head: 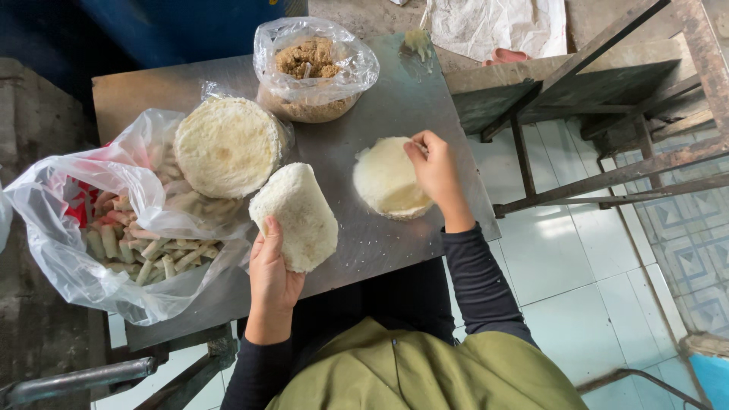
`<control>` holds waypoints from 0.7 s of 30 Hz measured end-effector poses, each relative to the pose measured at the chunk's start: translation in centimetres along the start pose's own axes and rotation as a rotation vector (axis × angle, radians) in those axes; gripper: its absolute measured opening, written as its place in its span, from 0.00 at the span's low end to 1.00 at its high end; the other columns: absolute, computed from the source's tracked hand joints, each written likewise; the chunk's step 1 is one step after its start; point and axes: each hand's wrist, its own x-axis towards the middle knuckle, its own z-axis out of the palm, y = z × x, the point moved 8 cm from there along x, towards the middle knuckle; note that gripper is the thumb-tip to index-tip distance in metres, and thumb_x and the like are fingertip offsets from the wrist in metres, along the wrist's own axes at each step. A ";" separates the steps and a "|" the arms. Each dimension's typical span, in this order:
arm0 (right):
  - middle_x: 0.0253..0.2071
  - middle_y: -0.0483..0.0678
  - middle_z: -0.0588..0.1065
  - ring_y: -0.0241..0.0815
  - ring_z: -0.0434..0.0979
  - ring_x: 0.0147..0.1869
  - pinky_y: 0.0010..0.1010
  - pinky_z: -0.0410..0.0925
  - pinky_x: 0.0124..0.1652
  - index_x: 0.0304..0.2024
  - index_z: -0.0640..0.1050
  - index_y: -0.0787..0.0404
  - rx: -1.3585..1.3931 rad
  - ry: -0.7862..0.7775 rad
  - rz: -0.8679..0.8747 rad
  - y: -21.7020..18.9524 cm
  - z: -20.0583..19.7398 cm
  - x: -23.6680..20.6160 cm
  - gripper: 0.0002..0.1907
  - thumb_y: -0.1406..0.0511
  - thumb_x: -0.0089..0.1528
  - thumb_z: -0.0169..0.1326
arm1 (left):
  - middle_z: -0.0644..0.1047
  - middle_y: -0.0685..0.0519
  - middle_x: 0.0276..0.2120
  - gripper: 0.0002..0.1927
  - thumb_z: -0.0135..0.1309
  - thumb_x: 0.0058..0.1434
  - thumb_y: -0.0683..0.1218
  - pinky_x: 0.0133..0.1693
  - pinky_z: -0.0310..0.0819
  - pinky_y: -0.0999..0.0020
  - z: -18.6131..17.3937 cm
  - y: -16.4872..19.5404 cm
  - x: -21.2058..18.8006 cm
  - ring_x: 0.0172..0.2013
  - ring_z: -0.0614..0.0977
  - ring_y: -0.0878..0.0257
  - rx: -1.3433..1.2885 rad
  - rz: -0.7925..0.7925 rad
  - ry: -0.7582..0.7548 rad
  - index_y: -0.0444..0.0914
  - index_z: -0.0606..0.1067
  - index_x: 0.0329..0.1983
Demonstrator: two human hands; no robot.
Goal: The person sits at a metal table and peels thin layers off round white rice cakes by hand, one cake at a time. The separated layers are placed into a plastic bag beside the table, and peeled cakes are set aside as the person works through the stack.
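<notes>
My left hand (272, 275) grips the near end of a thick white stack of thin round wrappers (295, 214), tilted on its side over the metal table (395, 99). My right hand (434, 168) pinches the far edge of the top sheet of a flat pile of round white wrappers (386, 179) lying on the table. Both arms wear dark sleeves.
A third round stack of wrappers (226, 146) rests at the left. A clear bag of finished pale rolls (129, 235) lies at the table's left edge. A bag-lined bowl of brown crumbly filling (311, 68) stands at the back. A rusty metal frame (607, 152) stands right.
</notes>
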 end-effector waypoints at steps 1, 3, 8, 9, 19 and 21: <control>0.25 0.50 0.75 0.42 0.75 0.26 0.34 0.67 0.30 0.38 0.76 0.65 -0.223 0.064 -0.055 -0.4 -0.4 -0.3 0.09 0.64 0.67 0.58 | 0.77 0.50 0.57 0.22 0.46 0.73 0.53 0.53 0.79 0.55 -0.1 -0.1 0.1 0.54 0.81 0.56 -0.001 -0.011 0.002 0.36 0.70 0.64; 0.28 0.56 0.77 0.52 0.79 0.32 0.39 0.69 0.32 0.38 0.76 0.65 -0.316 0.101 -0.123 -0.8 -0.7 -0.9 0.09 0.65 0.66 0.59 | 0.77 0.50 0.56 0.22 0.46 0.72 0.53 0.52 0.79 0.55 0.0 -0.5 0.3 0.54 0.81 0.56 0.002 -0.025 0.000 0.36 0.71 0.63; 0.30 0.59 0.78 0.62 0.80 0.37 0.47 0.70 0.33 0.38 0.76 0.64 -0.490 0.116 -0.116 -0.5 -0.8 -1.4 0.08 0.65 0.65 0.58 | 0.77 0.48 0.56 0.22 0.47 0.72 0.53 0.52 0.80 0.53 0.6 -1.3 0.6 0.54 0.81 0.55 0.007 -0.044 -0.039 0.35 0.70 0.63; 0.30 0.59 0.78 0.62 0.79 0.37 0.48 0.69 0.33 0.38 0.75 0.64 -0.530 0.114 -0.134 -0.6 -0.7 -1.3 0.08 0.65 0.66 0.58 | 0.77 0.49 0.56 0.22 0.47 0.72 0.52 0.52 0.80 0.53 0.5 -1.3 0.6 0.54 0.81 0.55 0.013 -0.041 -0.030 0.35 0.70 0.63; 0.27 0.56 0.75 0.56 0.78 0.30 0.46 0.68 0.33 0.48 0.71 0.62 -0.417 0.004 0.128 -0.7 -1.5 -1.1 0.17 0.59 0.65 0.61 | 0.77 0.50 0.56 0.22 0.46 0.72 0.54 0.51 0.80 0.55 0.4 -0.9 0.3 0.54 0.81 0.57 0.066 -0.018 0.002 0.37 0.70 0.63; 0.33 0.53 0.75 0.52 0.78 0.31 0.42 0.70 0.34 0.51 0.71 0.62 -0.415 0.048 0.044 -2.6 -3.0 -2.1 0.21 0.60 0.63 0.62 | 0.77 0.50 0.56 0.22 0.47 0.72 0.54 0.51 0.80 0.55 0.4 -0.7 0.2 0.54 0.81 0.57 0.067 -0.015 0.006 0.37 0.70 0.63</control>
